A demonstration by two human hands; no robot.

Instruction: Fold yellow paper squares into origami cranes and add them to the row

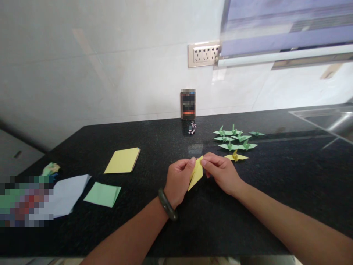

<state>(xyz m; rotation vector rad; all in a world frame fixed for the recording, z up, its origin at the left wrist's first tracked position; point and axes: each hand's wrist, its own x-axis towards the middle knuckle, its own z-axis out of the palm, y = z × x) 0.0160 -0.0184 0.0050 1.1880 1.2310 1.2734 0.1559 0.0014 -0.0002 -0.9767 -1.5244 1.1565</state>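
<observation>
I see the folded yellow paper (196, 173) in the middle of the frame, just above the black tabletop (248, 213). My left hand (178, 180) and right hand (220, 173) are both pinched on it, close together. To the upper right lie green paper cranes (234, 139) and one yellow crane (236, 156); at left is a yellow paper stack (122, 161).

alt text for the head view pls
The left hand and right hand pinch a folded yellow paper over a black counter. Beyond them lie green cranes and a yellow crane; at left, a yellow stack, green sheet and white sheet.
</observation>
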